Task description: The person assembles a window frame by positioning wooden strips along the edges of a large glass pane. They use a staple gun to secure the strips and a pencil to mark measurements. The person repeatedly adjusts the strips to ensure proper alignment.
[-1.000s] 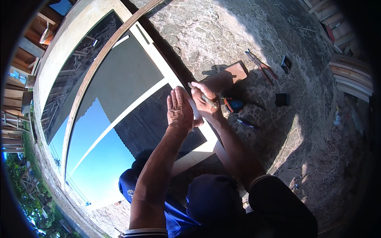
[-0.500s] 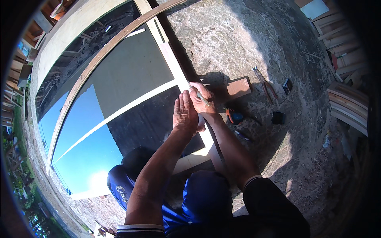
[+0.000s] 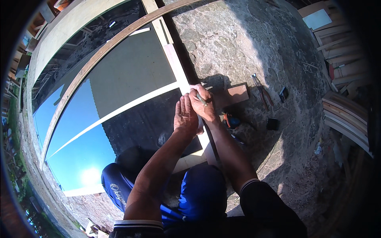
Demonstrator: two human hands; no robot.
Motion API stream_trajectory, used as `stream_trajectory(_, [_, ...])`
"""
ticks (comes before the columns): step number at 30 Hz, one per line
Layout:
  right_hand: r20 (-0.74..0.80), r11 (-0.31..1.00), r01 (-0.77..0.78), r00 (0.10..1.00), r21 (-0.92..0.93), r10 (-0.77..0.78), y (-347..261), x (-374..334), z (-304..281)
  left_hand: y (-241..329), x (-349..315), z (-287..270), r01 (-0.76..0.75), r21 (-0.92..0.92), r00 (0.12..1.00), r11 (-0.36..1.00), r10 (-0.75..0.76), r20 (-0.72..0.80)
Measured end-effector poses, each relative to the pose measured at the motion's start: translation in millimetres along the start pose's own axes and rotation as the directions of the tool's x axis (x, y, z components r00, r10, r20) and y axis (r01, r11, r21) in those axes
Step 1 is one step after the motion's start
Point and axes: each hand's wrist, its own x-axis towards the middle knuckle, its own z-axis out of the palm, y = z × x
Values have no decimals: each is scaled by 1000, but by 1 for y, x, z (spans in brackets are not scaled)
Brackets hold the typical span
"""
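Lengthwise in front of me runs a pale wooden strip (image 3: 174,59), part of a frame over dark glossy panels (image 3: 135,59). My left hand (image 3: 185,116) lies flat against this strip, fingers stretched out side by side, its thumb showing past the right edge. Just right of it, my right hand (image 3: 204,107) grips a thin greenish pencil (image 3: 201,99) and rests on the strip, near where a pale crossbar (image 3: 131,108) joins. The pencil's tip is hidden by the fingers. Both hands touch or nearly touch each other.
Right of the frame, a reddish-brown block (image 3: 238,93), pincers (image 3: 262,92), an orange-and-dark tool (image 3: 231,120) and a small black box (image 3: 272,124) lie on rough stone ground. Wooden pieces (image 3: 345,115) are stacked at far right. A long brown batten (image 3: 91,61) crosses the panels.
The whole view has shifted slightly, with the frame sliding a little within it. Both hands stay at the same spot on the strip, with the pencil still in my right hand.
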Motion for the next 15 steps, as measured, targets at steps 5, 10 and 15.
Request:
stream_trajectory(5, [-60, 995, 92, 994, -36, -94, 2, -1, 2, 0, 1, 1, 13, 6, 1000, 1000, -13, -12])
stream_trajectory(10, [-53, 994, 102, 993, -25, -103, 6, 0, 3, 0, 3, 7, 4, -21, 999, 1000, -5, -38])
stream_trajectory(15, [-39, 999, 37, 998, -36, -38, 4, 0, 5, 0, 4, 7, 9, -27, 999, 1000, -10, -33])
